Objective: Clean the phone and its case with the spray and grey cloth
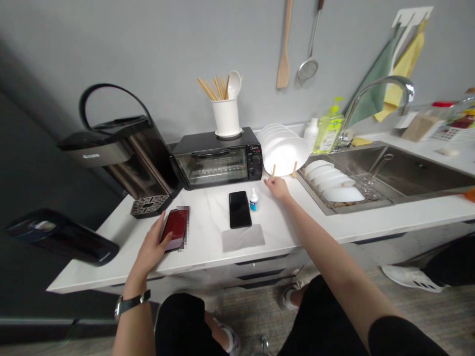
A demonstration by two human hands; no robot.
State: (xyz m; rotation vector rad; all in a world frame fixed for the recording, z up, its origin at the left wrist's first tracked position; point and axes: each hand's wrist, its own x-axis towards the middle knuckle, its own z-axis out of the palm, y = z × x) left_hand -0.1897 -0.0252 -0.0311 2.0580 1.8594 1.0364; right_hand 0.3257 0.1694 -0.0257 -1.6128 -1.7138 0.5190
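My left hand point(151, 244) rests at the left edge of a flat dark red item point(175, 226) on the white counter, with the thumb over its top and the fingers along its side. Part of that item is pixelated, so its kind is unclear. My right hand point(277, 188) is closed at the front of a wooden plate rack point(294, 170) with upright white plates point(285, 154). Between my hands lie a black phone point(239, 209), a small white bottle with a blue label point(254, 200) and a grey cloth point(243, 238).
A black toaster oven point(218, 165) carries a white utensil holder point(226, 116). At left are a dark drinks machine point(137, 158) and a dark tumbler point(67, 237). On the right, bowls point(330, 179) sit by the sink point(411, 165) near green soap point(328, 129). Another person's shoe point(410, 278) shows below.
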